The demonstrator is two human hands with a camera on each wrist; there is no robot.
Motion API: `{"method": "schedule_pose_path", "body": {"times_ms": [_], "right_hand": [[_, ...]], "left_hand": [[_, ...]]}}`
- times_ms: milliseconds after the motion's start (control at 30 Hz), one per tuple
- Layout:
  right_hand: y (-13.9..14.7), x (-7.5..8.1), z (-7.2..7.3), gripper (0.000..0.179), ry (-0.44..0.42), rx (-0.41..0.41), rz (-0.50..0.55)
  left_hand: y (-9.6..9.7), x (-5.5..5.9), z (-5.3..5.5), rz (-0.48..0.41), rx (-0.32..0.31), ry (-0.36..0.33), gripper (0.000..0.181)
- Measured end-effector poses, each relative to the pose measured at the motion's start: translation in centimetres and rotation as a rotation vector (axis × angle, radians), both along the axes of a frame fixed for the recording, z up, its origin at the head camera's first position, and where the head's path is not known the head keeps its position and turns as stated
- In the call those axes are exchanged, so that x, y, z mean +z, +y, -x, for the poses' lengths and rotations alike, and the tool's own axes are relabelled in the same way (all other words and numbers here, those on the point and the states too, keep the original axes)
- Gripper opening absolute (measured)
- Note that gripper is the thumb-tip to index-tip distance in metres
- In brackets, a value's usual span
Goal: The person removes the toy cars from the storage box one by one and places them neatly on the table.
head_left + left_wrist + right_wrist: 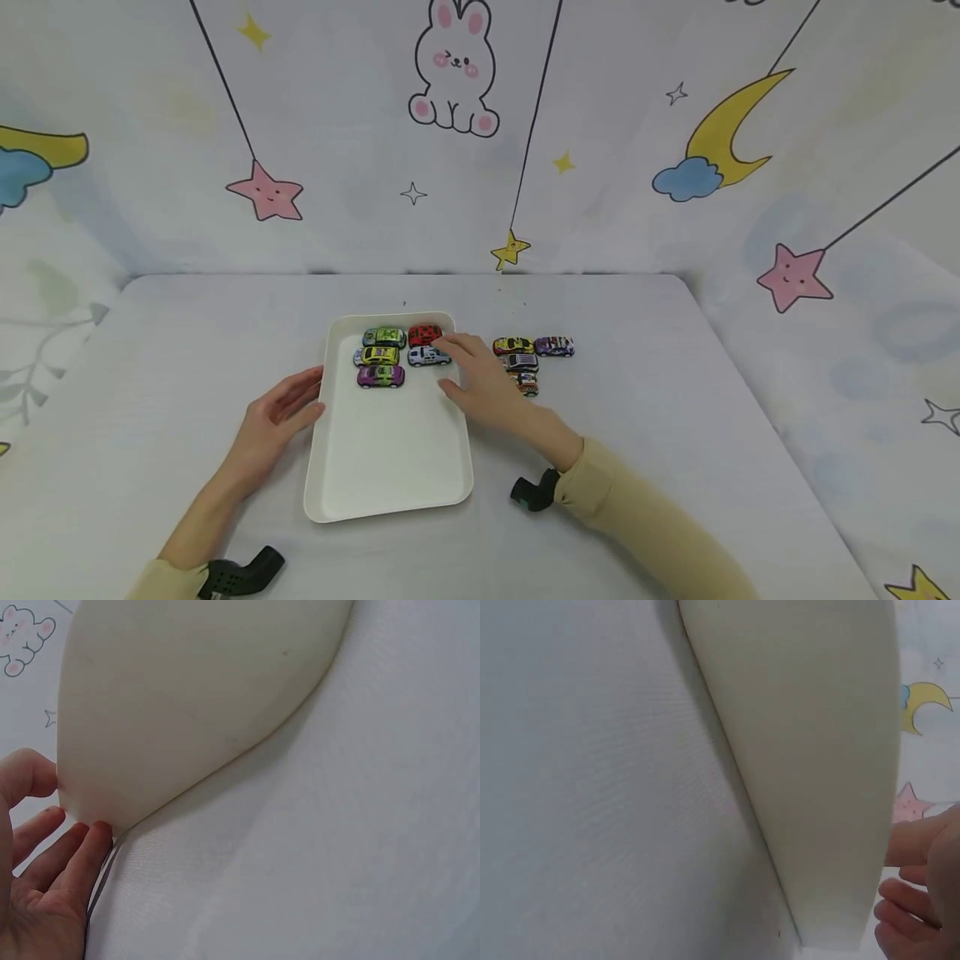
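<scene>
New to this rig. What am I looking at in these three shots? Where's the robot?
No robot: these are a person's bare left hand and right hand. The wide picture comes from a head camera looking forward and down. The other two come from black wrist cameras, one per wrist, so the tray's pale wall fills much of each.

On the white table sits a white tray with five toy cars in it. Four more cars show to its right, some partly behind the right hand.

The left hand touches the tray's left edge. The right reaches over the right edge beside the white car; whether it touches is unclear. Neither appears to hold a car.
</scene>
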State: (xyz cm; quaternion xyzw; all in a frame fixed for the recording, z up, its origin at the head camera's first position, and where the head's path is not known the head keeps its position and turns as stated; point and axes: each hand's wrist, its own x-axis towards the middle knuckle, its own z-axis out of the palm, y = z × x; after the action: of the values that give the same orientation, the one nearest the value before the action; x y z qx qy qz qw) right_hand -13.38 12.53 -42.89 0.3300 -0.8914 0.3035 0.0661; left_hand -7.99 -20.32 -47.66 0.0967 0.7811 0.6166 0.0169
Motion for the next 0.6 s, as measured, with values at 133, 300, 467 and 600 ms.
{"method": "schedule_pose_path", "body": {"times_ms": [133, 300, 467, 600], "right_hand": [[-1.2, -0.4, 0.7, 0.059, -0.035, 0.053, -0.094], [-1.8, -0.3, 1.4, 0.057, -0.005, 0.075, -0.124], [-2.1, 0.0, 2.2, 0.050, 0.059, 0.077, -0.161], [-2.4, 0.2, 2.7, 0.047, 0.066, 0.093, -0.193]], "left_hand": [[0.1, 0.0, 0.0, -0.002, 0.001, -0.005, 0.053], [0.1, 0.0, 0.0, -0.002, 0.001, -0.010, 0.053], [0.1, 0.1, 0.0, 0.008, 0.006, -0.011, 0.053], [0.1, 0.2, -0.1, 0.015, 0.009, -0.010, 0.053]]}}
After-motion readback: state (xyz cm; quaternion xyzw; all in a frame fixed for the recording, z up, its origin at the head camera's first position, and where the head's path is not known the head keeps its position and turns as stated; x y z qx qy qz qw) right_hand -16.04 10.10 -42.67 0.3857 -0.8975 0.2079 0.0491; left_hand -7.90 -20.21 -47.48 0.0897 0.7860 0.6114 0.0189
